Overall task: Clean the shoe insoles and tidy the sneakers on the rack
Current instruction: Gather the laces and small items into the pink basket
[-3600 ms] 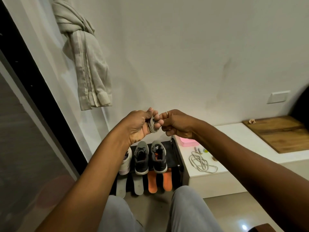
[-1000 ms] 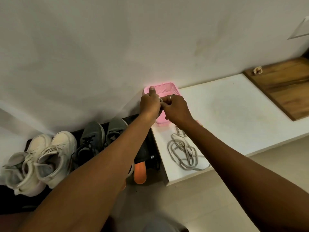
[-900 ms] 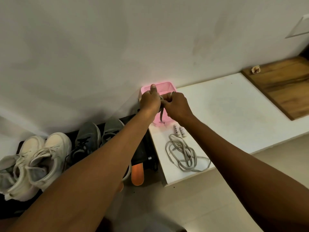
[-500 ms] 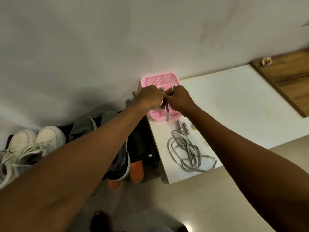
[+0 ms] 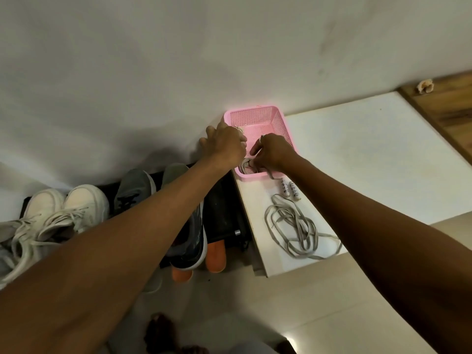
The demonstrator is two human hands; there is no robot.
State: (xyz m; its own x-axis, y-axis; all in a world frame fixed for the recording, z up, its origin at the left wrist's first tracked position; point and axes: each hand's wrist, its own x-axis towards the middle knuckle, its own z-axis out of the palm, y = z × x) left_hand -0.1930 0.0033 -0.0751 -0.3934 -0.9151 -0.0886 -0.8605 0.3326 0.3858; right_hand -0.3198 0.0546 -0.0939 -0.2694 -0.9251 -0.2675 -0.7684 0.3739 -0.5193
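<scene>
- Coiled grey shoelace [image 5: 245, 169]: lies in the near corner of the pink mesh basket [image 5: 255, 118], 1 loose end trailing over the near rim.
- Right hand [image 5: 274, 152]: reaches down into the basket, fingers curled, fingertips pinching the coil.
- Left hand [image 5: 226, 146]: over the basket's left rim, thumb stretched toward the wall; fingertips hidden behind the knuckles, so I cannot tell whether it grips anything.
- Basket stands on the white ledge [image 5: 357, 162], against the wall at the ledge's left end.
- 2 small batteries [image 5: 293, 191] lie just in front of the basket; a second, loose shoelace [image 5: 296, 241] lies tangled nearer the ledge's front edge.
- Black rack [image 5: 222, 208], left of the ledge: 2 grey sneakers [image 5: 134, 186] and 2 white sneakers [image 5: 76, 203], toes to the wall.
- 2 orange insoles [image 5: 215, 256] stick out at the rack's front, beside a grey sneaker's heel.
</scene>
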